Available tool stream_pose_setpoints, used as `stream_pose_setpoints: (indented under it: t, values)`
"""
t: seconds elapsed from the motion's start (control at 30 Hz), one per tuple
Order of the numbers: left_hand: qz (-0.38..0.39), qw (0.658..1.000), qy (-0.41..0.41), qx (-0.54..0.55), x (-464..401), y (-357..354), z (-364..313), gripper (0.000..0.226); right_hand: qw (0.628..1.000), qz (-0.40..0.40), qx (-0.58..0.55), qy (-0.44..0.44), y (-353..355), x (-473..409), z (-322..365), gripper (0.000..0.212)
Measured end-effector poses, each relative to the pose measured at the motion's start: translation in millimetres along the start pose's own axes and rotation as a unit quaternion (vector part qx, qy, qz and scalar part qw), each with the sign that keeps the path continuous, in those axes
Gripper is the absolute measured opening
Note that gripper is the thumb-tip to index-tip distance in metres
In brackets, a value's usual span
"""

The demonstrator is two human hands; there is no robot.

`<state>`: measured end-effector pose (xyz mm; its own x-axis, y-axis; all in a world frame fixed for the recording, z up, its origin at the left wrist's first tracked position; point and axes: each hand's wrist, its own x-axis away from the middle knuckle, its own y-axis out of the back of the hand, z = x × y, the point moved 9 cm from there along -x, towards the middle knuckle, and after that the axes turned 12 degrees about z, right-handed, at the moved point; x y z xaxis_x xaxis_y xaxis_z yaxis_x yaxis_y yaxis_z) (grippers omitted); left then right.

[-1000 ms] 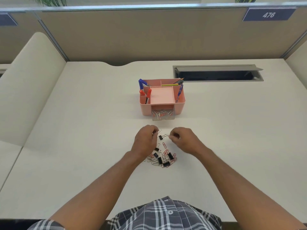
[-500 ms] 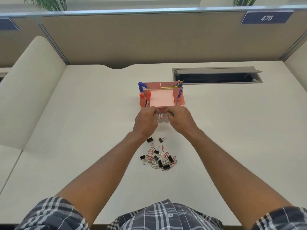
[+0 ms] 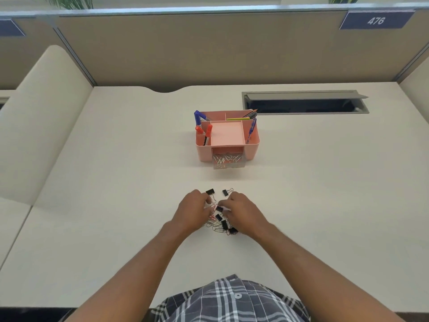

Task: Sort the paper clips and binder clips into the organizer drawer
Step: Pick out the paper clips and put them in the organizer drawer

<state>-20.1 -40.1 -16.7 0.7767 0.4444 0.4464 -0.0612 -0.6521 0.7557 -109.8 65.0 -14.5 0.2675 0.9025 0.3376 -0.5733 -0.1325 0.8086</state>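
A pink desk organizer (image 3: 251,148) stands at mid-desk. Its clear drawer (image 3: 228,161) is pulled out at the front and holds several paper clips. Nearer to me lies a pile of red and silver paper clips and black binder clips (image 3: 220,225). Two more binder clips (image 3: 210,191) (image 3: 225,192) lie just beyond it. My left hand (image 3: 193,211) and my right hand (image 3: 242,211) rest on either side of the pile with fingers curled down onto it. The left fingertips touch a red paper clip (image 3: 212,206) and the right fingertips a black binder clip (image 3: 219,208). Whether either is gripped is hidden.
The organizer's upper compartments hold blue and red markers (image 3: 198,117), pens and a pencil. A grey cable hatch (image 3: 304,102) is open in the desk behind it. Beige partitions (image 3: 209,49) close off the back and sides.
Both hands have come back from the open drawer toward me and dropped onto the clip pile. One second ago they were at the pile's far edge with a binder clip between them.
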Motion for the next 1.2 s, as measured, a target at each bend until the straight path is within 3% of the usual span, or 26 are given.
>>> stream_pose_setpoints:
  t: [0.23,0.37,0.47,0.83,1.0,1.2]
  values:
    - [-0.024,0.997,0.005,-0.068,0.1,-3.2,-6.1,0.017,1.000,-0.016,-0.003,-0.009,5.6,-0.4,-9.1,0.024]
    - [-0.031,0.996,0.011,-0.077,-2.7,-3.3,-11.6,0.010,0.996,-0.040,-0.023,-0.075,21.1,-0.1,-29.0,0.021]
    - [-0.038,0.996,0.013,-0.080,-4.1,-5.0,-12.6,0.012,0.995,-0.013,-0.012,-0.101,16.4,-0.6,-32.7,0.020]
    - [-0.034,0.996,0.027,-0.077,-4.9,-7.8,-10.4,0.014,0.997,-0.011,0.008,-0.071,2.6,-0.3,-18.4,0.016]
    - [-0.004,0.996,0.037,-0.085,-5.6,-7.6,-13.0,0.018,0.996,-0.016,0.017,-0.086,7.7,-0.9,-23.9,0.024]
    - [-0.013,0.992,0.010,-0.129,-1.5,-8.0,-20.2,0.017,0.994,-0.023,0.024,-0.105,9.8,-4.8,-24.9,0.019]
